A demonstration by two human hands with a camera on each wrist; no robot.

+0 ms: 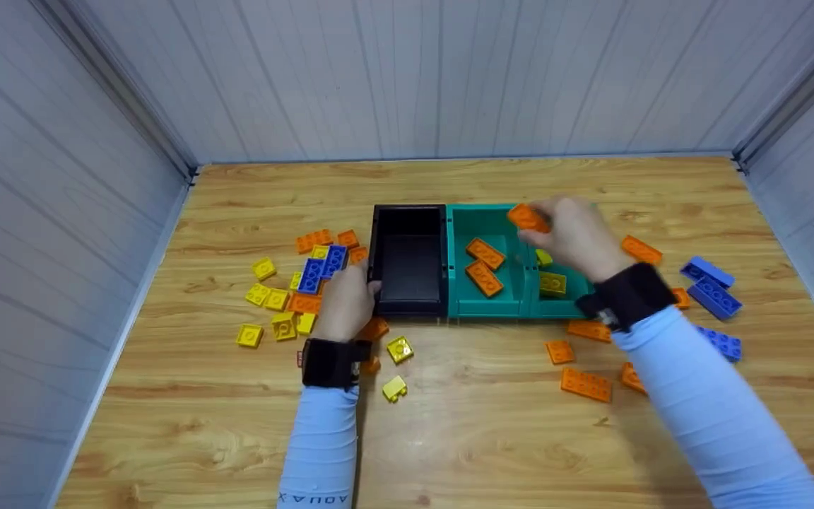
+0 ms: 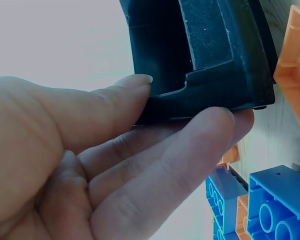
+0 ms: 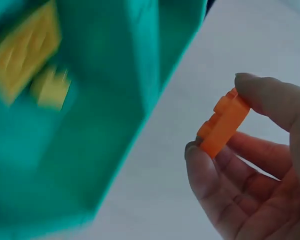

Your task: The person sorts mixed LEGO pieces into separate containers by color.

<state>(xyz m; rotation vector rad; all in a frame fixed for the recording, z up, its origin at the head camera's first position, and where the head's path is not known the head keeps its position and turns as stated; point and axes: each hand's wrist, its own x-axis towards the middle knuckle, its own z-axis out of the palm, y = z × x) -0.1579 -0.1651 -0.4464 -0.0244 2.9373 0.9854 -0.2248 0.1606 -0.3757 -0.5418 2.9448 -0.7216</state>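
My left hand [image 1: 345, 300] grips the left wall of the black bin [image 1: 410, 309], thumb inside the rim and fingers along the outside in the left wrist view. Above the green bin's [image 1: 486, 308] back right part, my right hand [image 1: 576, 233] pinches an orange toy brick [image 3: 225, 124] between thumb and fingertip. Two orange bricks [image 1: 485, 278] lie in the left green compartment. In the right green compartment [image 1: 564, 308] are yellow bricks [image 1: 552, 283], partly covered by my right hand in the head view. Nothing lies inside the black bin.
Yellow, blue and orange bricks [image 1: 306, 303] are heaped left of the black bin. Two yellow bricks [image 1: 394, 389] lie in front of it. Orange bricks [image 1: 586, 384] and blue bricks [image 1: 714, 297] are scattered on the right. Pale panel walls [image 1: 407, 78] enclose the wooden table [image 1: 478, 438].
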